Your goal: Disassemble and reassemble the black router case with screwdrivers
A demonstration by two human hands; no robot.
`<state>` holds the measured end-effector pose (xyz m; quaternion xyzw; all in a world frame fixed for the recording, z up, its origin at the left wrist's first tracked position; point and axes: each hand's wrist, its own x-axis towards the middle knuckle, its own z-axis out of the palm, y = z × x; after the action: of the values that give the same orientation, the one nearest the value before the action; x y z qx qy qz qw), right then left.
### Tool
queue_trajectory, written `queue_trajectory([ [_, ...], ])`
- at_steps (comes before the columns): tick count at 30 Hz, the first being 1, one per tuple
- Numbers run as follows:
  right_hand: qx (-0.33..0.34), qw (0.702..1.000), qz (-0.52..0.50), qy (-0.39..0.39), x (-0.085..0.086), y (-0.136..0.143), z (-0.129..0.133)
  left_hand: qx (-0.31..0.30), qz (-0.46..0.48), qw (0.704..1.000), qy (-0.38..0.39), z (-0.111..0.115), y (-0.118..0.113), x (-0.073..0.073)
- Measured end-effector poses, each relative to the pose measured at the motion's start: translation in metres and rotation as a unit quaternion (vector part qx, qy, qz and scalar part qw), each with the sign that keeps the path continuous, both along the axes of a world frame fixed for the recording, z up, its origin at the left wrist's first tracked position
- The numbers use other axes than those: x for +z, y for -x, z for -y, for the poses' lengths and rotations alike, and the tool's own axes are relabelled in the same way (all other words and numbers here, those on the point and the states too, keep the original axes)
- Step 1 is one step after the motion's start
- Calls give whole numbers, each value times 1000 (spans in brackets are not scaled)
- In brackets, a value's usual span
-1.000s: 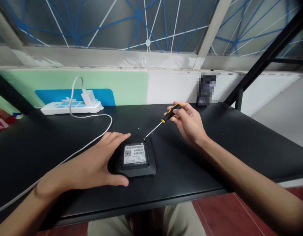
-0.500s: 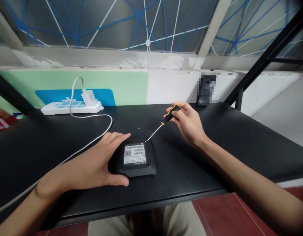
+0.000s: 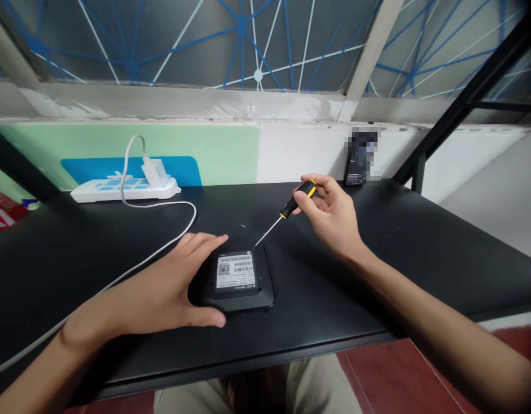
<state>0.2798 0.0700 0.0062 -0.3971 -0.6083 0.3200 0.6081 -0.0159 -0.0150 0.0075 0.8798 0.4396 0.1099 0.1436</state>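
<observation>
A black square device with a white printed label lies flat on the black table. My right hand is closed around the black and yellow handle of a screwdriver. The tool slants down to the left, its tip at the device's far right corner. My left hand rests at the left side of the device, thumb and fingers spread apart. Two tiny screws lie behind the device; one screw shows plainly, the other is partly behind the screwdriver shaft.
A white power strip with a plugged charger stands at the back left. Its white cable runs under my left arm. A phone leans on the wall at the back right. A red package sits far left.
The fingers of my right hand have shifted on the handle and the screwdriver has turned, its tip staying at the same corner. My left hand and the device have hardly moved.
</observation>
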Motion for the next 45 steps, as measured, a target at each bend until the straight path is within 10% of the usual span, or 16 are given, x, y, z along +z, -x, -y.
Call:
queue_trajectory([
  [23,-117,988,61,-84,-1,-10,-2,4,-12,1000,18,0,-2,2],
  [45,-24,999,-46,-2,1,-5,-8,1,-3,1000,12,-2,-3,0],
])
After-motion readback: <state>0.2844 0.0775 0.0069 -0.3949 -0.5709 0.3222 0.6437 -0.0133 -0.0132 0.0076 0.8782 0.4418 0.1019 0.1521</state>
